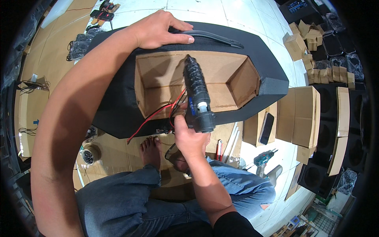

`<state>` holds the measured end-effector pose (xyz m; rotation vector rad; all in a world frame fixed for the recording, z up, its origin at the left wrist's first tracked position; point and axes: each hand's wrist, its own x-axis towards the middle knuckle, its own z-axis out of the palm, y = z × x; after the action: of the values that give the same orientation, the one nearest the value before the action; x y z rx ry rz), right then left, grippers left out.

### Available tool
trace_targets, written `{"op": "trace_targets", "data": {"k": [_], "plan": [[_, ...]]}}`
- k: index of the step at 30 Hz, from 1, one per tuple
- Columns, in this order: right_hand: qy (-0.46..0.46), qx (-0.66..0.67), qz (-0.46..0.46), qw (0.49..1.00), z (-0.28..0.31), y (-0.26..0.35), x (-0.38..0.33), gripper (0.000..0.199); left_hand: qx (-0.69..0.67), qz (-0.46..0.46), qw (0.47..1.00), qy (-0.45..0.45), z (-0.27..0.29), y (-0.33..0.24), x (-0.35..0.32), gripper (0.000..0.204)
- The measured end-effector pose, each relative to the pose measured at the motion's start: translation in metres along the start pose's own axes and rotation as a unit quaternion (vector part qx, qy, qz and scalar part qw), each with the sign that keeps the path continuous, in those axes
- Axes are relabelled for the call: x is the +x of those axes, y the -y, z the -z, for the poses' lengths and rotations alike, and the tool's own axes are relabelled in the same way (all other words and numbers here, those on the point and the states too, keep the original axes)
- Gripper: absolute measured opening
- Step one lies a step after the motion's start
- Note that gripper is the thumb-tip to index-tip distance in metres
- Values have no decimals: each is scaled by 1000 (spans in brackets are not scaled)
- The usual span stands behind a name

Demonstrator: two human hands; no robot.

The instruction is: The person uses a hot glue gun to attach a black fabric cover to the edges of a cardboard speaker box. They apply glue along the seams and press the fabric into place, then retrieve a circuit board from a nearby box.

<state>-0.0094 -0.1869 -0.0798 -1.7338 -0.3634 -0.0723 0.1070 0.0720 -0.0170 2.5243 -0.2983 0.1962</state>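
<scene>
A black angular speaker cabinet (pixel 272 75) lies before me, its rectangular opening showing bare brown wood inside. Along its far side runs a grey-black strap handle (pixel 215 37). My left hand (pixel 158 29) reaches across to that side, thumb and fingers closed around the handle's left end. In my right hand (pixel 191 138) is a hot glue gun (pixel 196 85), its barrel wrapped in shiny black tape. The gun is over the opening, nozzle pointing away from me, and hides part of the inside. Red and black wires (pixel 152 115) hang over the near edge beside my right hand.
On the floor at right are a cordless drill (pixel 261 160), a phone (pixel 267 128) on cardboard and a red utility knife (pixel 219 150) beside white glue sticks (pixel 231 142). A small tub of screws (pixel 90 155) stands left. Cardboard boxes (pixel 298 114) and black speakers line the right.
</scene>
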Motion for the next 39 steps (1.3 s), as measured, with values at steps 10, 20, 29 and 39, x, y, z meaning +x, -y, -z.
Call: {"op": "trace_targets", "data": {"k": [10,20,29,39], "plan": [[0,-19,9,1000,4,1,2,20,-10,-1,1000,1,2,-2,-2,42],[-26,18,-38,999,10,0,4,28,-13,-5,1000,7,0,-3,1,44],[-50,61,-71,994,11,-5,5,30,-14,-1,1000,12,0,-3,1,47],[-20,15,-5,1000,12,-11,7,22,-13,4,1000,19,2,-4,2,45]]}}
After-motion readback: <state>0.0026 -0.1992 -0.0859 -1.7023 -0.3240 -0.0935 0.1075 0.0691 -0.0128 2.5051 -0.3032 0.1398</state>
